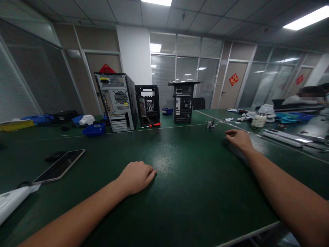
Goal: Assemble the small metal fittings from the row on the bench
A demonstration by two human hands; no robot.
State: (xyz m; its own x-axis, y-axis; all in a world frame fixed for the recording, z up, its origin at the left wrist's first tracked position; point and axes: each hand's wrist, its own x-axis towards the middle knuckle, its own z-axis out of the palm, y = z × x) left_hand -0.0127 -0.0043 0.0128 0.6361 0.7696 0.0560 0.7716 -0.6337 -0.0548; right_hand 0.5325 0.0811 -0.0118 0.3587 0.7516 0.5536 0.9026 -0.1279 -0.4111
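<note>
My left hand (136, 176) rests on the green table mat (180, 192) near the middle, fingers curled loosely under, nothing visible in it. My right hand (238, 139) lies farther out to the right, palm down with fingers bent, on or beside a dark flat object that I cannot make out. Small metal parts (211, 124) stand just beyond the right hand. A red-handled screwdriver (153, 125) lies by the computer cases at the back.
Three open computer cases (118, 101) (148, 104) (183, 102) stand at the back. A phone (60, 166) lies at left, a white device (11, 202) at the near left edge. Blue trays (94, 129), a white power strip (285, 137) and clutter sit around.
</note>
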